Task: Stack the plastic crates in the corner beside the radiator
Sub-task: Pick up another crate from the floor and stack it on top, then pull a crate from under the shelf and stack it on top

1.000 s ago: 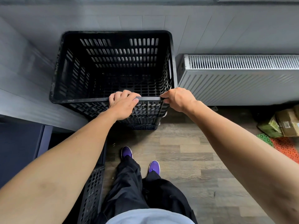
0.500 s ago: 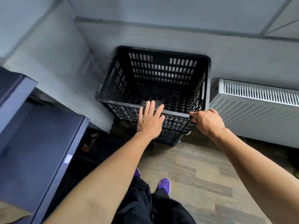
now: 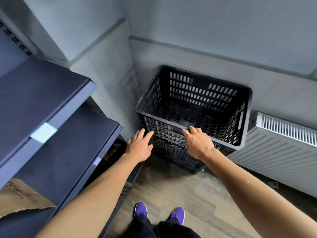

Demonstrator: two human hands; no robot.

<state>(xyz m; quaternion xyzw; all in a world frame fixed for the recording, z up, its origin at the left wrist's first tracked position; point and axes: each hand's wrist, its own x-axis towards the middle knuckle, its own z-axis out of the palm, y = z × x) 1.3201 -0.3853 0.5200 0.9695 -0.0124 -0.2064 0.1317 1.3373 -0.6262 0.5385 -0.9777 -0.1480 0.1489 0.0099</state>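
Two hands: left hand [image 3: 139,147] now off the rim, fingers spread; right hand [image 3: 197,143] loosened, fingertips touching the near rim.
Crates: top crate [image 3: 197,100] stacked on a lower one (two visible), in the corner just beside the radiator [image 3: 283,140].
Writing: cardboard [image 3: 20,196] scrawl, unreadable.

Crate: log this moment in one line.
crate: in corner, left of radiator | left hand: open, at near wall | right hand: open, fingers on near rim
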